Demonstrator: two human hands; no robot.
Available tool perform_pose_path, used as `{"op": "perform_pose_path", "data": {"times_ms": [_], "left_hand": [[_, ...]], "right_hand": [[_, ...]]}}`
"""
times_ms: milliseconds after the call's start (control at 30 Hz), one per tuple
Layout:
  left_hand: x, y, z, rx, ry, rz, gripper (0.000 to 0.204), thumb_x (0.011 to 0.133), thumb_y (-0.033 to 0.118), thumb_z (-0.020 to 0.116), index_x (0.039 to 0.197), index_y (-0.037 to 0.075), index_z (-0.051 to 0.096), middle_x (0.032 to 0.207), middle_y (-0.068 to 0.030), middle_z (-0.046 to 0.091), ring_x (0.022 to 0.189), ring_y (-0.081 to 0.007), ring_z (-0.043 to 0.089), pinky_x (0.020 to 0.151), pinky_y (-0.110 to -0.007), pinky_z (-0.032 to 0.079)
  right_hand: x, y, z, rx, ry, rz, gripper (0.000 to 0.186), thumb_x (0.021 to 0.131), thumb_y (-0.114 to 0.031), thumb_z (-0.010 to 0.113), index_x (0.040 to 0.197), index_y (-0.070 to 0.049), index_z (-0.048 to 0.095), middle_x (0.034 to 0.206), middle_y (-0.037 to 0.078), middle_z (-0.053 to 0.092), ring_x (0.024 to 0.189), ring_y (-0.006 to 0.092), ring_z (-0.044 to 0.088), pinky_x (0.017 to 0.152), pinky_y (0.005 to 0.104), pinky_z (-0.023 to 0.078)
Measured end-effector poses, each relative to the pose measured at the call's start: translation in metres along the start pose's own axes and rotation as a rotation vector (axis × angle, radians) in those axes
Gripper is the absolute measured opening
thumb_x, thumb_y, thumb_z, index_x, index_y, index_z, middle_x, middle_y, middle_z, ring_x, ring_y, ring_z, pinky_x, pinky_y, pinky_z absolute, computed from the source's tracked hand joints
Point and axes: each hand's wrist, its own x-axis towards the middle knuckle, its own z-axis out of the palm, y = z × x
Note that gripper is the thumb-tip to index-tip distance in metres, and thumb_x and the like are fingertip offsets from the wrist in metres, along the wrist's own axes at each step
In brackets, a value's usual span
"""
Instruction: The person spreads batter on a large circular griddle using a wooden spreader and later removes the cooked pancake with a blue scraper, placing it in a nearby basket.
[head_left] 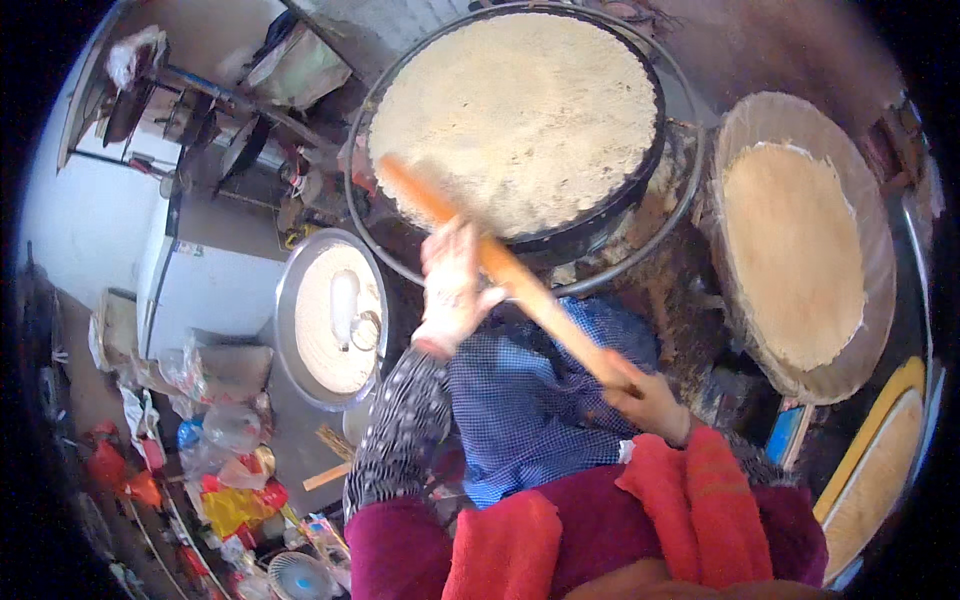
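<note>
My left hand (pixel 455 280) is wrapped round the middle of a long, flat orange wooden paddle (pixel 540 305). My right hand (pixel 645 400) grips its lower-right end. The paddle's far end is motion-blurred over the left front of a large round black griddle (pixel 607 225), which is covered by a thin, pale, speckled layer of batter (pixel 510 110). A metal ring circles the griddle. Left of my left arm, a steel basin (pixel 300 370) holds pale batter with a scoop-like utensil (pixel 346 305) in it.
A round, plastic-covered tray (pixel 870 240) with a beige sheet (pixel 790 250) stands at right, above boards (pixel 860 460). At left are a shelf with pans (pixel 245 145), a white cabinet (pixel 215 300) and cluttered plastic bags (pixel 230 430). Blue checked cloth (pixel 530 420) lies below my hands.
</note>
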Motion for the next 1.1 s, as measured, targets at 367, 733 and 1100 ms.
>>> {"op": "perform_pose_path", "data": {"times_ms": [367,733,1100], "left_hand": [[0.2,0.055,0.08,-0.119,-0.267,0.373,0.077,0.053,0.042,0.081,0.11,-0.004,0.059,0.115,-0.0228,0.057,0.12,-0.0389,0.048,0.108,-0.043,0.037],[0.063,-0.15,0.064,0.08,0.035,0.079,0.089,0.061,0.044,0.076,0.128,-0.007,0.046,0.13,-0.0245,0.051,0.128,-0.0409,0.042,0.111,-0.048,0.032],[0.062,-0.004,0.02,-0.086,0.106,0.17,0.101,0.062,0.055,0.072,0.136,-0.005,0.04,0.136,-0.0259,0.045,0.131,-0.042,0.039,0.111,-0.053,0.027]], "right_hand": [[0.017,-0.061,-0.034,0.752,0.215,0.294,0.067,0.095,-0.024,0.053,0.153,-0.011,0.021,0.061,0.0,0.048,0.044,0.0096,0.045,0.037,0.0255,0.036],[0.127,-0.083,0.019,0.721,-0.294,0.264,0.063,0.095,-0.018,0.055,0.152,-0.015,0.028,0.06,-0.001,0.049,0.04,0.0082,0.044,0.033,0.0239,0.035],[0.012,-0.014,0.004,0.109,0.16,0.08,0.064,0.091,-0.028,0.063,0.149,-0.019,0.037,0.081,0.008,0.065,0.06,0.0142,0.058,0.057,0.0317,0.05]]}}
